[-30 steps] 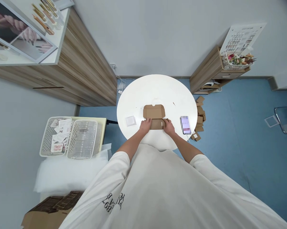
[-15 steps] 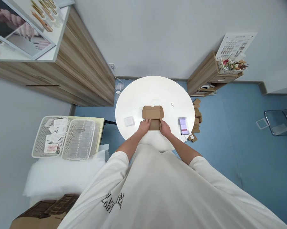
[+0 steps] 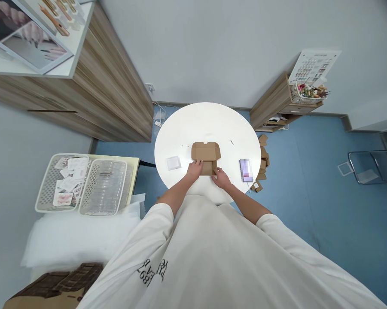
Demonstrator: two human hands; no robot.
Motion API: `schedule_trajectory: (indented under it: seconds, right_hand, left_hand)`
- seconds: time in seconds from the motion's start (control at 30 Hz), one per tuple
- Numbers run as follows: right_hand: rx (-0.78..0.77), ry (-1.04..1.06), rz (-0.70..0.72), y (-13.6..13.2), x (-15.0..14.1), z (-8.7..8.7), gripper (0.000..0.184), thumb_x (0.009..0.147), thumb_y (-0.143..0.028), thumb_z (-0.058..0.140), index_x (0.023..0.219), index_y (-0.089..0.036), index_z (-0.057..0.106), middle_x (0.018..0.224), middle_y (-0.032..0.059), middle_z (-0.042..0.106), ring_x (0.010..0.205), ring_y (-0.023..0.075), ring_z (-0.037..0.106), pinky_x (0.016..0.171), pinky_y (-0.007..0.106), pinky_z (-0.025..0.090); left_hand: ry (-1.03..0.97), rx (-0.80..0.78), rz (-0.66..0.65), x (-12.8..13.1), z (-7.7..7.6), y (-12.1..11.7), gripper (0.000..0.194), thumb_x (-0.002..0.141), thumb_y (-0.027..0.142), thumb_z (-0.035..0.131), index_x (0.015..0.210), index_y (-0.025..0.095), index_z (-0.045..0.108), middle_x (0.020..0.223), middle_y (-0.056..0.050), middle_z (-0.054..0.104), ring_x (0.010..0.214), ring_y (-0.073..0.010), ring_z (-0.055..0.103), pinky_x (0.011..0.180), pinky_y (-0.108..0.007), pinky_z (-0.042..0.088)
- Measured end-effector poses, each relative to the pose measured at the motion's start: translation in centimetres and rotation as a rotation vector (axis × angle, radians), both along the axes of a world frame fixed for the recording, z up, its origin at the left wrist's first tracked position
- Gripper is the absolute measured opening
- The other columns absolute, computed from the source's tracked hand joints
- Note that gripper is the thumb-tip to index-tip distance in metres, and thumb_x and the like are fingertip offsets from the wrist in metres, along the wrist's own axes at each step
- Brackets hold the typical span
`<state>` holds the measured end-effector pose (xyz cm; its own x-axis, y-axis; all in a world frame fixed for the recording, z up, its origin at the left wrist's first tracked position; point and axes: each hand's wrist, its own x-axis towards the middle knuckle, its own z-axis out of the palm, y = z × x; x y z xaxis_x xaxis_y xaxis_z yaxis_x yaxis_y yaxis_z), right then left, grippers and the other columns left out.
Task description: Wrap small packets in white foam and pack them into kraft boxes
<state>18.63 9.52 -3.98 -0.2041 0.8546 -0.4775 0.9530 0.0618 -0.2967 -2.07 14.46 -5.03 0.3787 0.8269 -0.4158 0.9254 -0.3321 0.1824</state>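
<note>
A small brown cardboard box [image 3: 206, 152] lies on the round white table [image 3: 209, 120], its lid folded back away from me. My left hand [image 3: 195, 168] grips the box's left side, fingers over the wall. At the near right corner, my right hand [image 3: 221, 177] has its fingers closed on the box's side wall. Left of the box rests a flat white square packet [image 3: 174, 163]. To the right lies a phone [image 3: 246, 170] with a blurred screen and a cable at its lower end.
Flattened cardboard pieces [image 3: 263, 159] lie on the floor right of the table. Two white baskets [image 3: 105, 186] with cards and clear plastic cases stand at the left. A wood-grain cabinet [image 3: 116, 77] rises behind them. A folding chair [image 3: 373, 167] stands far right.
My right hand has slid down and slightly toward me, to the box's near right corner. The right side wall now shows upright. My left hand stays in place.
</note>
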Motion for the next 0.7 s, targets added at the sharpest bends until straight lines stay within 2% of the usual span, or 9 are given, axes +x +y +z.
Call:
schedule_trajectory:
  seconds: [0.1,0.3,0.57,0.63,0.7]
  right_hand:
    - [-0.029,-0.121,0.085,0.3,-0.2,0.3,0.042,0.103,-0.04,0.043,0.138,-0.017,0.052,0.139,0.0173,0.05,0.116,0.027,0.056,0.094,0.035,0.044]
    - [-0.008,-0.274,0.211,0.5,-1.1,0.7,0.044,0.103,-0.041,0.044,0.133,-0.011,0.054,0.131,0.021,0.053,0.118,0.0313,0.051,0.097,0.042,0.039]
    - [-0.045,-0.324,0.161,0.8,-1.9,1.2,0.044,0.099,-0.044,0.05,0.131,-0.013,0.054,0.134,0.0207,0.05,0.117,0.0318,0.05,0.094,0.042,0.042]
    - [-0.019,-0.298,0.138,1.0,-1.7,1.5,0.045,0.098,-0.039,0.052,0.136,-0.015,0.049,0.142,0.0206,0.045,0.116,0.0311,0.049,0.093,0.041,0.043]
    - [0.025,-0.263,0.125,1.3,-1.4,1.7,0.055,0.096,-0.035,0.055,0.145,-0.017,0.038,0.155,0.0206,0.032,0.118,0.0311,0.048,0.093,0.04,0.044]
  left_hand:
    - [0.004,0.007,0.007,0.1,-0.1,0.0,0.088,0.077,0.01,0.075,0.153,0.022,0.032,0.146,-0.02,0.042,0.117,-0.0324,0.058,0.094,-0.041,0.042]
    - [0.019,0.024,-0.015,0.0,-0.2,0.0,0.091,0.074,0.009,0.076,0.153,0.02,0.032,0.145,-0.021,0.044,0.113,-0.0314,0.059,0.093,-0.04,0.043]
    - [0.032,0.027,-0.013,0.1,-0.2,-0.2,0.092,0.076,0.011,0.075,0.154,0.021,0.028,0.144,-0.021,0.044,0.115,-0.0308,0.058,0.094,-0.04,0.043]
    - [0.038,0.035,-0.011,0.2,-0.1,-0.3,0.09,0.077,0.008,0.072,0.154,0.021,0.028,0.144,-0.02,0.044,0.114,-0.0301,0.059,0.093,-0.039,0.044]
    - [0.035,0.038,-0.008,0.2,0.0,-0.4,0.088,0.077,0.007,0.07,0.153,0.02,0.029,0.144,-0.02,0.045,0.114,-0.03,0.059,0.092,-0.039,0.044]
